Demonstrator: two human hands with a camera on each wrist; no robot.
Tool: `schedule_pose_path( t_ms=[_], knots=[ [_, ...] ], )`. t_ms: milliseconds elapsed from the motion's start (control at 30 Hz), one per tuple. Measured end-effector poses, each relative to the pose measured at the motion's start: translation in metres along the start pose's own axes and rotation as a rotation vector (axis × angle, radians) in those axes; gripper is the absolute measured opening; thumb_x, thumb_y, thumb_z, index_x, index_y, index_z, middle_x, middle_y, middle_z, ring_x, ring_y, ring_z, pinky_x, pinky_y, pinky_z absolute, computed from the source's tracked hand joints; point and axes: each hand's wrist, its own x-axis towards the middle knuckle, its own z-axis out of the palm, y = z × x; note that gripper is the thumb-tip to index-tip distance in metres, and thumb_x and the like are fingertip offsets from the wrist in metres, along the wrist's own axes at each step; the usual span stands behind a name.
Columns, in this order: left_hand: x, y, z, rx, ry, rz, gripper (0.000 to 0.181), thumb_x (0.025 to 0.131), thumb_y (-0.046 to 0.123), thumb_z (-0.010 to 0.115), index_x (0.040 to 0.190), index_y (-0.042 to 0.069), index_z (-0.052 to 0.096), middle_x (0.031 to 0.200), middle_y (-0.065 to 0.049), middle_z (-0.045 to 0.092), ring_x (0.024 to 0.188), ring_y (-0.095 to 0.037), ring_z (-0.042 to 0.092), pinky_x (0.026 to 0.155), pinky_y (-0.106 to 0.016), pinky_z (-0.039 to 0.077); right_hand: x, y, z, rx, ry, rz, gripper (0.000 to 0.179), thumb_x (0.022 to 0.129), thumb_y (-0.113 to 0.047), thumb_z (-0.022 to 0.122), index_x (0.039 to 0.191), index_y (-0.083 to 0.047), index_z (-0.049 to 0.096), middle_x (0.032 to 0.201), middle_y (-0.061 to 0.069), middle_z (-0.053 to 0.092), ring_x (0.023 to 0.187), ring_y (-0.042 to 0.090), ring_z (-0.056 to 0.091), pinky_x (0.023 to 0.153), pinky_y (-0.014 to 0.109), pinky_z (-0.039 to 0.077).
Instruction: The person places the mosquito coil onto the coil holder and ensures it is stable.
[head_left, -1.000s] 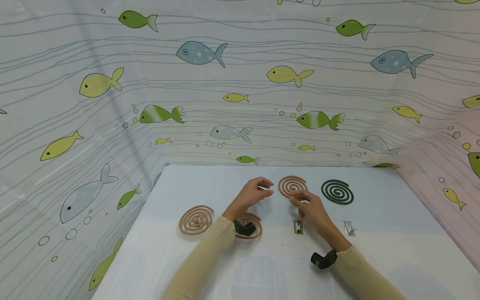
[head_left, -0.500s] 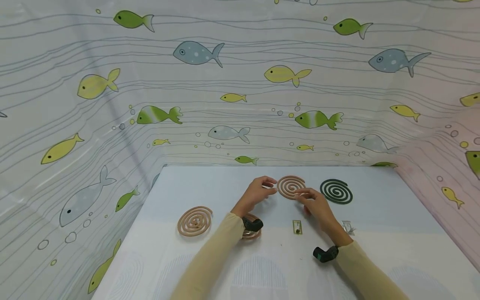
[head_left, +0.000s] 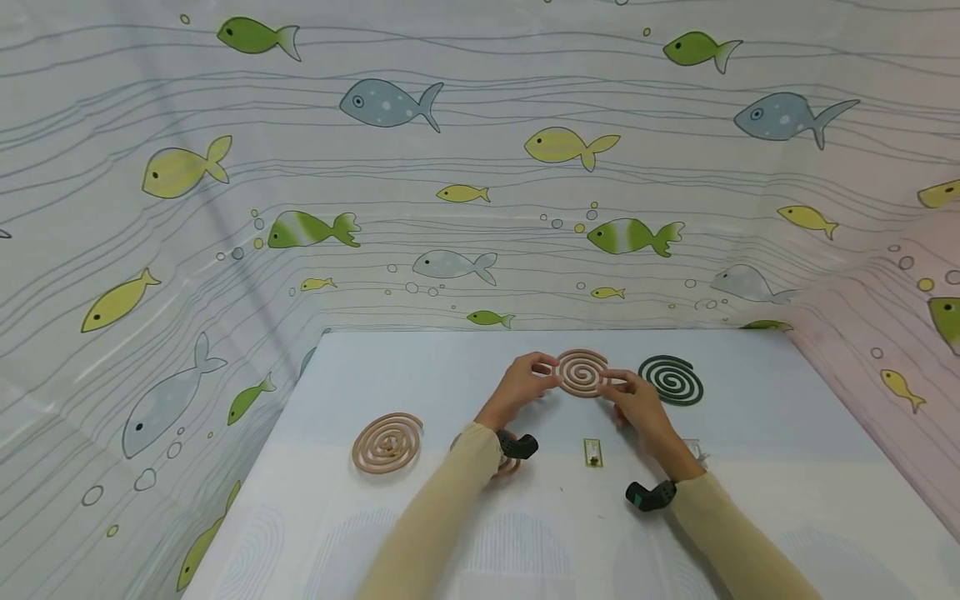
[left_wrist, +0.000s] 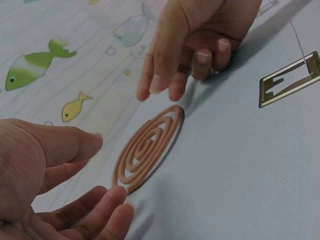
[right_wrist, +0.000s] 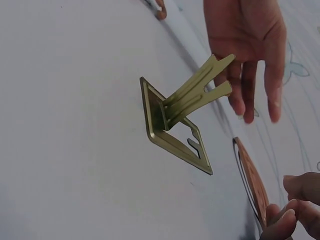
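A brown mosquito coil lies flat near the back of the white table, between my two hands. My left hand is at its left edge, thumb and fingers apart and relaxed. In the left wrist view its fingertips overlap the near rim of the coil; whether they touch cannot be told. My right hand is at the coil's right edge, index finger extended over the rim and the other fingers loosely bent. Nearest below the right hand is a gold metal coil stand with its forked tab bent up.
A dark green coil lies to the right. More brown coils lie at the left, one partly hidden under the left wrist. A silver metal stand is half covered by the right forearm. Fish-patterned sheeting walls the table's back and sides.
My left hand has moved right, up to the brown coil's left edge. My right hand has shifted slightly right and away from me, from over the coil to its right edge.
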Motion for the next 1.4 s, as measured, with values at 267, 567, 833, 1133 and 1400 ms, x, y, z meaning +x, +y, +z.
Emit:
schedule_pose_path(
  t_ms=[267, 567, 833, 1133, 1400],
  knots=[
    [0.004, -0.002, 0.007, -0.02, 0.027, -0.041, 0.044, 0.095, 0.01, 0.074, 0.137, 0.005, 0.063, 0.133, -0.018, 0.058, 0.092, -0.026, 0.066, 0.078, -0.037, 0.056, 0.008, 0.003, -0.002, -0.04, 0.004, 0.023, 0.053, 0.098, -0.027, 0.073, 0.146, -0.013, 0.056, 0.108, 0.008, 0.059, 0.059, 0.009, 0.05, 0.048, 0.024, 0.045],
    [0.012, -0.007, 0.014, -0.017, 0.071, -0.03, 0.053, 0.089, 0.0, 0.078, 0.139, 0.005, 0.062, 0.141, -0.017, 0.055, 0.073, -0.014, 0.058, 0.068, -0.028, 0.053, 0.019, 0.001, -0.007, -0.077, -0.007, 0.055, 0.059, 0.099, -0.026, 0.072, 0.152, -0.014, 0.05, 0.095, 0.009, 0.056, 0.049, 0.008, 0.048, 0.045, 0.023, 0.043],
    [0.017, -0.012, 0.014, -0.012, 0.094, -0.039, 0.052, 0.086, -0.003, 0.079, 0.136, 0.004, 0.064, 0.14, -0.017, 0.057, 0.073, -0.016, 0.059, 0.064, -0.025, 0.051, 0.026, -0.001, -0.011, -0.082, -0.049, 0.111, 0.063, 0.098, -0.025, 0.073, 0.154, -0.014, 0.047, 0.084, 0.007, 0.055, 0.048, 0.008, 0.049, 0.045, 0.023, 0.043],
    [0.019, -0.011, 0.016, 0.029, 0.093, -0.041, 0.056, 0.082, -0.007, 0.081, 0.134, 0.002, 0.064, 0.137, -0.014, 0.06, 0.077, -0.014, 0.055, 0.061, -0.023, 0.05, 0.033, -0.002, -0.012, -0.081, -0.057, 0.146, 0.063, 0.096, -0.023, 0.075, 0.153, -0.012, 0.049, 0.067, 0.003, 0.056, 0.046, 0.008, 0.049, 0.043, 0.022, 0.042],
    [0.022, -0.01, 0.022, 0.233, 0.156, 0.017, 0.062, 0.073, -0.007, 0.087, 0.13, 0.002, 0.066, 0.126, -0.014, 0.064, 0.112, -0.024, 0.058, 0.098, -0.036, 0.048, 0.032, -0.003, -0.012, -0.096, -0.052, 0.129, 0.056, 0.095, -0.023, 0.077, 0.145, -0.01, 0.057, 0.096, 0.01, 0.055, 0.048, 0.007, 0.05, 0.043, 0.021, 0.043]
  ],
)
